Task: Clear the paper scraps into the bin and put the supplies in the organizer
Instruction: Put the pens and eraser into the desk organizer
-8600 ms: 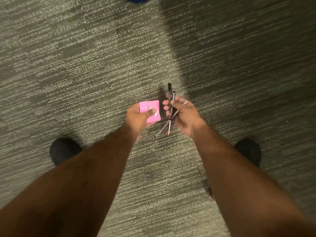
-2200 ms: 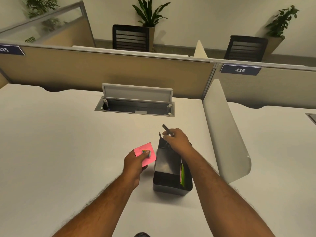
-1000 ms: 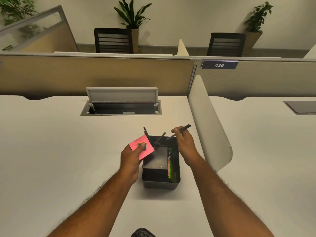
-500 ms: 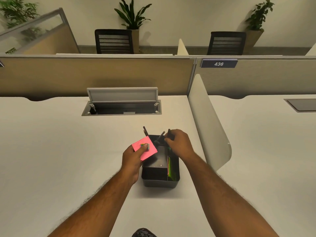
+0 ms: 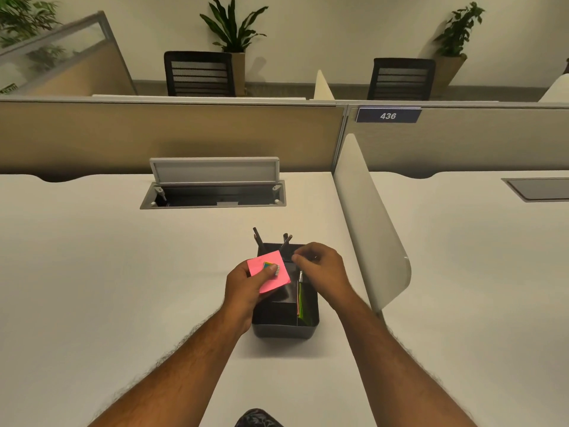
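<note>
My forearms are bare and hairy, with no sleeves reaching into view. My left hand point(image 5: 246, 288) and right hand point(image 5: 323, 269) wear no gloves. At the bottom edge a bit of dark patterned fabric point(image 5: 257, 419) of my clothing shows.

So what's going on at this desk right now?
A person is tidying supplies into a black desk organizer on a white desk. The left hand holds a pink sticky-note pad with a small multicoloured item on top, over the organizer's left side. The right hand hovers over the back compartment, where several pens stand. Green sheets sit in the right slot. No bin or scraps are in view.
</note>
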